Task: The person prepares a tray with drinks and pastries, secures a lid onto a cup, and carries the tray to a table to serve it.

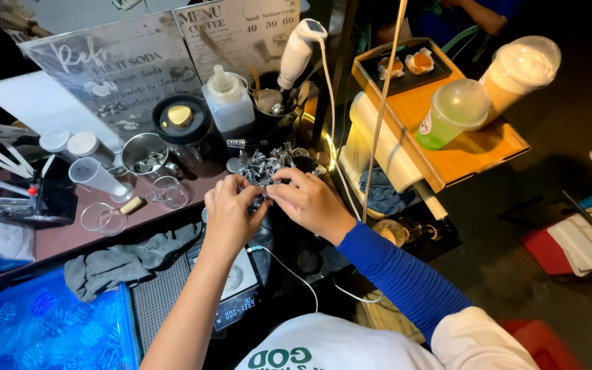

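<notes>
- Left hand (231, 209), bare-armed, fingers curled and pinching the near edge of a crinkled silver foil bunch (265, 164).
- Right hand (310, 199), on a blue-sleeved arm, fingers bent and pinching the same foil from the other side, fingertips almost meeting those of the left.
- Foil bunch held over the dark counter, just in front of a dark utensil cup (275, 103) and beside a dark round container (303, 161); what lies under the foil hidden by both hands.
- Directly below the hands, a digital scale (238, 298) with lit digits, a thin white cable (289, 270) curling off beside it.
- Left of the scale, a grey cloth (128, 260) crumpled beside a blue patterned tray (46, 329).
- Further left on the brown counter, a clear glass cup (171, 192), a small glass dish (103, 219), a cork (131, 204) between them, and a plastic measuring cup (94, 175) lying tilted.
- Behind, a steel cup (145, 154), a dark jar with a black lid (183, 120), a white squeeze bottle (227, 103), and a white handheld device (299, 44) standing in the utensil cup.
- At the back, two printed menu boards (173, 48) leaning upright.
- To the right, a wooden tray (471, 154) carrying a green lidded drink (453, 109), an orange-brown lidded drink (522, 68) near its far corner, and a black dish with pastries (405, 68).
</notes>
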